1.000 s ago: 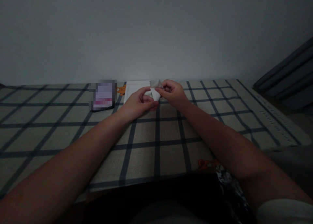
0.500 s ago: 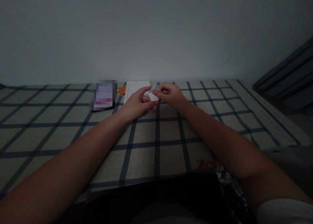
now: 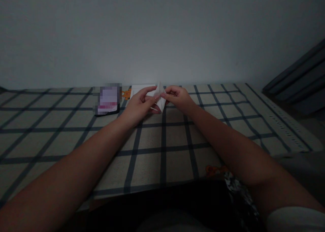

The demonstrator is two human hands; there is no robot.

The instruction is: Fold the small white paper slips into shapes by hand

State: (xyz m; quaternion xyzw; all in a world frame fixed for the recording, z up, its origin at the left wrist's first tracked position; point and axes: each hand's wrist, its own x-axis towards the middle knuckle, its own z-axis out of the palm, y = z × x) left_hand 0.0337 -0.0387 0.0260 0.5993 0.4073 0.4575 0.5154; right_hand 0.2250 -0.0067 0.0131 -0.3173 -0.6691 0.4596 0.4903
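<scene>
A small folded white paper (image 3: 159,98) with pointed ends is held upright between my two hands, above the checked cloth. My left hand (image 3: 143,102) grips its left side, thumb in front and fingers partly hidden behind it. With thumb and fingertips pressed together, my right hand (image 3: 177,96) pinches its right edge. Behind my left hand lies a white sheet or pad (image 3: 142,87), partly covered by the hand.
A blurred-out device with a lit screen (image 3: 108,98) rests left of my hands. The checked tablecloth (image 3: 177,164) reaches back to a pale wall (image 3: 162,36). Dark grey folded fabric (image 3: 299,79) is at the far right.
The folded paper has turned and now shows a tall, narrow, pointed shape. My left thumb has moved up along it, and my left fingers have shifted slightly.
</scene>
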